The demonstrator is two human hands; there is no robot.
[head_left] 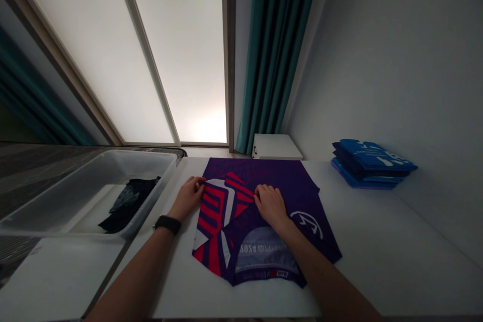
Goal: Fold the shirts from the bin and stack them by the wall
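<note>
A purple shirt (271,176) with red and white patterning lies on the white table (188,292), its collar toward me. Its left side is folded inward, showing the red and white pattern. My left hand (189,195), with a black watch on the wrist, pinches the shirt's left edge. My right hand (270,203) rests over the middle of the shirt, its fingers closed on the fabric at the inner edge of the folded part. The right forearm hides some of the collar area and lies beside a white round logo.
A translucent plastic bin (139,161) with dark clothes (130,204) inside stands at the left. A stack of folded blue garments (372,161) sits at the right by the wall. Behind the table are a small white cabinet (277,146) and teal curtains (279,50).
</note>
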